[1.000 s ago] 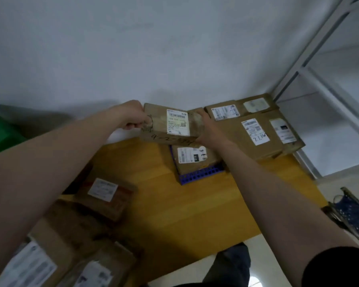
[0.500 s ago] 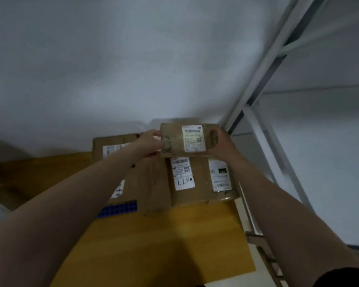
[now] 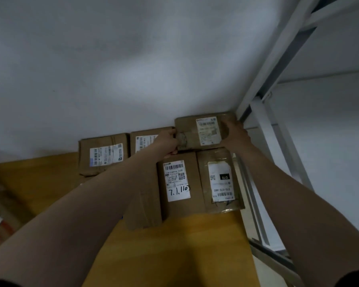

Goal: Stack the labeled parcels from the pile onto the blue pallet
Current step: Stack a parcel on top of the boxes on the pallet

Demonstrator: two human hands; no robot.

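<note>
A brown labeled parcel sits at the back right corner of the stack, against the white wall. My left hand grips its left end and my right hand grips its right end. In front of it lie a box marked "7.1.110" and a plastic-wrapped parcel with an "070" label. Two more labeled boxes lie to the left along the wall. The blue pallet is hidden under the parcels and my arms.
A white metal shelf frame stands right beside the stack. The yellow floor spreads in front. Parcels of the pile show at the left edge.
Both hands carried the parcel from the left side across to the back right corner and lowered it behind the "7.1.110" box. The view swung right, so the blue pallet edge dropped out of sight.
</note>
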